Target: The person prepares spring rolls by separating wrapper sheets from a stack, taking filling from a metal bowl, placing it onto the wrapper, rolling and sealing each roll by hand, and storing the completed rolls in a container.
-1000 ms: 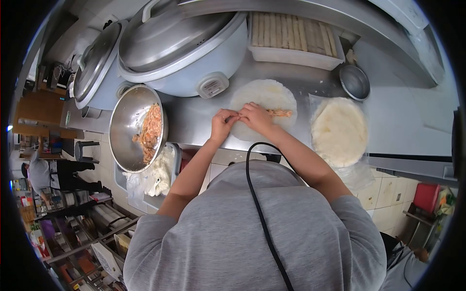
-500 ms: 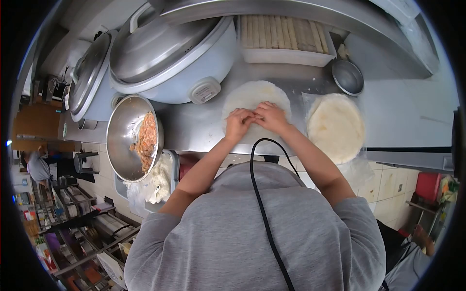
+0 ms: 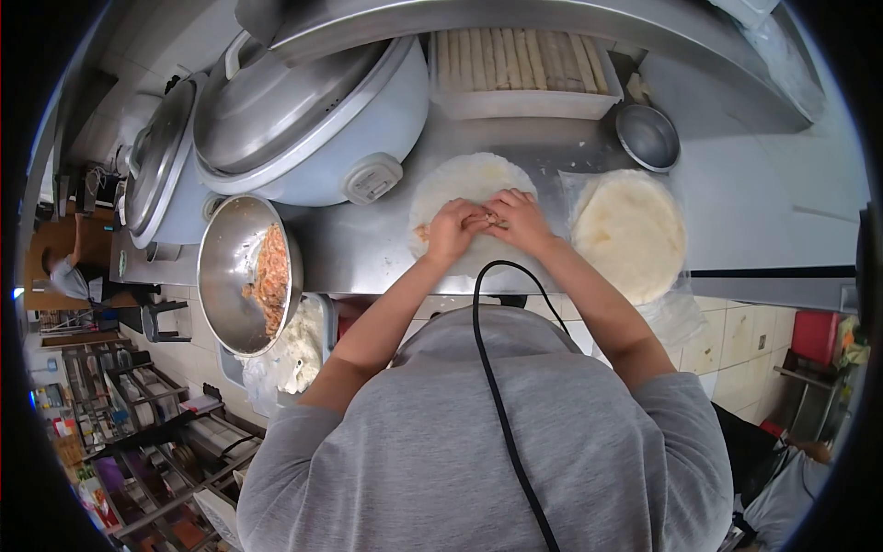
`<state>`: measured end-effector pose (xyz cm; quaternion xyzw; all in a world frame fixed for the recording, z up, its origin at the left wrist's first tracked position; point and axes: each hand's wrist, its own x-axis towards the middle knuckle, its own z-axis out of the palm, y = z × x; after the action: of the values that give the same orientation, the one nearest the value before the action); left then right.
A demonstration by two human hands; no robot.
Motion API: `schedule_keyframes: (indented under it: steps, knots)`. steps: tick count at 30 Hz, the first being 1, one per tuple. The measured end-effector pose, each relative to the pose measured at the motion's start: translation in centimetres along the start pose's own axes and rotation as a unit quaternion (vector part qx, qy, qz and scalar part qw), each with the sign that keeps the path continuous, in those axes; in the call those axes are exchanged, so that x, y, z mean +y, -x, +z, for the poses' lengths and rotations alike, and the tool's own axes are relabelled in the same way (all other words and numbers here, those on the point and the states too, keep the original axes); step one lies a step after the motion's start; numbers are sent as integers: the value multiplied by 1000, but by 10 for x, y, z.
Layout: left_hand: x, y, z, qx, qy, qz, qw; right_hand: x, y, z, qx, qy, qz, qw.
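Observation:
Round, thin spring roll wrappers point(image 3: 474, 175) lie on the steel counter under my two hands. My left hand point(image 3: 453, 228) and my right hand point(image 3: 518, 219) meet over their middle with curled fingers, pinching the near part of a wrapper. A little orange filling shows between the fingertips, and another bit of it peeks out left of my left hand. How far the wrapper is folded is hidden by the fingers. To the right, a stack of round wrappers point(image 3: 630, 237) rests on a plastic sheet. A steel bowl point(image 3: 221, 267) of orange shredded filling point(image 3: 269, 281) is at the left.
Two large lidded cookers point(image 3: 313, 156) stand at the back left. Behind the wrappers is a white tray point(image 3: 524, 106) of long rolls, beside a small metal bowl point(image 3: 647, 138). A steel shelf point(image 3: 515, 20) overhangs the back. Other people point(image 3: 72, 276) are at the far left and lower right.
The view has shifted slightly. My hands stay together over the wrapper, and filling now shows at my fingertips and left of my left hand. The person at far left has raised an arm.

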<state>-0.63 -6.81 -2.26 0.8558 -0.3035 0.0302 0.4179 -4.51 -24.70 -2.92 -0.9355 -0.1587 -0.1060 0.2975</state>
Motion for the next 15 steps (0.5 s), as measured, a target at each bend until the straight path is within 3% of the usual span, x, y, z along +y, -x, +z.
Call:
schedule_keyframes:
  steps: [3, 6, 8, 9, 11, 15]
  knots:
    - [-3, -5, 13, 1, 40, 67, 997, 11, 7, 0, -4, -15, -2, 1000]
    - [-6, -8, 27, -9, -8, 82, 997, 16, 12, -15, 7, -12, -9, 1000]
    - [-3, -9, 35, 9, -41, 120, 992, 24, 15, -19, -9, -24, 39, 999]
    - [1, -9, 35, 9, -42, 118, 992, 28, 16, -21, -10, -25, 38, 999]
    - [8, -10, 33, -96, -49, 19, 994, 37, 16, -22, -38, -92, 16, 995]
    - [-6, 11, -8, -33, -26, 45, 998, 16, 20, -43, 43, -24, 25, 998]
